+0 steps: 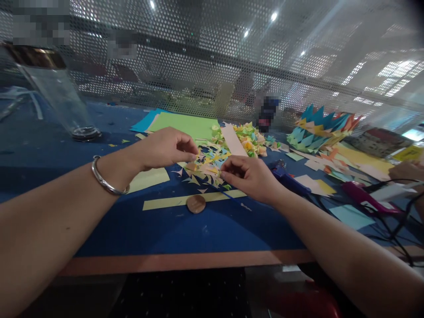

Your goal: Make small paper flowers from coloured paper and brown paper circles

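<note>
A pile of small pointed paper cutouts (pixel 215 152) in yellow, green, blue and peach lies in front of me. At its left edge is my left hand (pixel 162 148), thumb and forefinger pinched together; what they hold, if anything, is too small to make out. My right hand (pixel 251 179) curls at the pile's right side, its fingertips also closed in a pinch among the pieces. A yellow paper strip (pixel 165 203), a round brown disc (pixel 196 204) and a thin blue stick (pixel 236 199) lie nearer to me.
Green paper sheets (pixel 188 123) and folded paper pieces (pixel 253 139) lie behind the pile. A glass bottle (pixel 62 97) stands left. To the right are a blue glue gun (pixel 289 179), a spiky paper crown (pixel 321 130), a magenta tool (pixel 367 198), cables and another person's hand (pixel 406 172).
</note>
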`<state>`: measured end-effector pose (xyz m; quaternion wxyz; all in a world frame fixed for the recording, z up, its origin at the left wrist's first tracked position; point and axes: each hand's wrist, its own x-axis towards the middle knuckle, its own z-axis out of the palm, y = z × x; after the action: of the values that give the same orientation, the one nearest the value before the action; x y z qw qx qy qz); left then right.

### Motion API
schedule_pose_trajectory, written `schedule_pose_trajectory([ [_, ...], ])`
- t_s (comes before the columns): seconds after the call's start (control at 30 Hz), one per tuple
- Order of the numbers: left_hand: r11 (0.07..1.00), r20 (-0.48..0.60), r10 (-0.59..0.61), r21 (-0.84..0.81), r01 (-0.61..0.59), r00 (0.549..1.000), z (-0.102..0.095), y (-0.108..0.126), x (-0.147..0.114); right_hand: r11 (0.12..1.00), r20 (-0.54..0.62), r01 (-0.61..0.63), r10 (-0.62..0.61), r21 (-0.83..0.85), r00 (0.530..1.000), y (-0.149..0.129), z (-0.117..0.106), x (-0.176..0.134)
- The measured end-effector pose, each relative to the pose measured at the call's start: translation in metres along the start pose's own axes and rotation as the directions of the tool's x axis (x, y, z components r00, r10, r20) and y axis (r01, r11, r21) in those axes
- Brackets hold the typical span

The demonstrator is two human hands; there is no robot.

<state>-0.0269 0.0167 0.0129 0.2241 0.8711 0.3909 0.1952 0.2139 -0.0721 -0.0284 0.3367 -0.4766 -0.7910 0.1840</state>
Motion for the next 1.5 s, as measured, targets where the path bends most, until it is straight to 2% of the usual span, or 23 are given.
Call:
schedule_pose_trajectory([
  [0.1, 0.998, 0.082, 0.035, 0.047, -0.039, 0.996, 0.005, -0.002, 0.0, 0.998, 0.047, 0.006, -0.003, -0.065, 0.999, 0.001, 0.001, 0.0],
  [0.2, 0.995, 0.09, 0.055, 0.079, -0.062, 0.994, 0.008, -0.004, -0.001, 0.994, 0.056, 0.003, 0.003, -0.108, 0.998, 0.001, 0.0, 0.001],
  [0.33, 0.983, 0.055, 0.041, 0.175, -0.05, 0.998, 0.006, -0.006, 0.001, 0.992, 0.028, -0.02, 0.024, -0.121, 0.999, 0.002, -0.001, 0.002],
  [0.53, 0.965, 0.15, 0.055, 0.245, -0.091, 0.987, 0.005, -0.008, 0.004, 0.996, -0.019, -0.012, 0.01, -0.092, 1.0, 0.002, -0.002, 0.001],
  [0.67, 0.982, 0.087, 0.076, 0.165, -0.089, 0.993, 0.008, -0.003, 0.0, 0.997, -0.056, -0.001, -0.003, -0.077, 0.998, 0.001, -0.003, 0.0],
  [0.77, 0.986, -0.045, 0.162, 0.032, -0.161, 0.986, 0.012, 0.007, -0.004, 0.999, -0.126, 0.015, -0.02, -0.045, 0.992, 0.0, -0.004, -0.001],
  [0.83, 0.971, -0.136, 0.237, 0.012, -0.237, 0.962, 0.016, 0.016, -0.007, 1.0, -0.179, 0.026, -0.028, -0.011, 0.983, -0.001, -0.004, -0.001],
  [0.93, 0.926, -0.197, 0.378, 0.071, -0.371, 0.905, 0.021, 0.024, -0.01, 0.999, -0.257, 0.045, -0.037, 0.024, 0.966, -0.002, -0.005, -0.001],
  [1.07, 0.846, -0.209, 0.532, 0.178, -0.503, 0.82, 0.024, 0.023, -0.01, 0.997, -0.297, 0.021, 0.002, 0.075, 0.955, -0.006, -0.006, -0.002],
  [1.13, 0.827, -0.201, 0.558, 0.219, -0.518, 0.805, 0.024, 0.022, -0.01, 0.997, -0.299, 0.015, 0.009, 0.08, 0.954, -0.007, -0.007, -0.002],
  [1.2, 0.818, -0.191, 0.568, 0.241, -0.522, 0.801, 0.024, 0.021, -0.01, 0.997, -0.302, 0.026, -0.001, 0.079, 0.953, -0.007, -0.006, -0.002],
  [1.37, 0.837, -0.161, 0.533, 0.239, -0.491, 0.83, 0.025, 0.024, -0.011, 0.997, -0.266, 0.026, -0.004, 0.079, 0.964, -0.007, -0.004, 0.0],
  [1.5, 0.831, -0.148, 0.533, 0.278, -0.482, 0.833, 0.027, 0.022, -0.008, 0.997, -0.254, 0.0, 0.021, 0.083, 0.967, -0.004, -0.004, 0.002],
])
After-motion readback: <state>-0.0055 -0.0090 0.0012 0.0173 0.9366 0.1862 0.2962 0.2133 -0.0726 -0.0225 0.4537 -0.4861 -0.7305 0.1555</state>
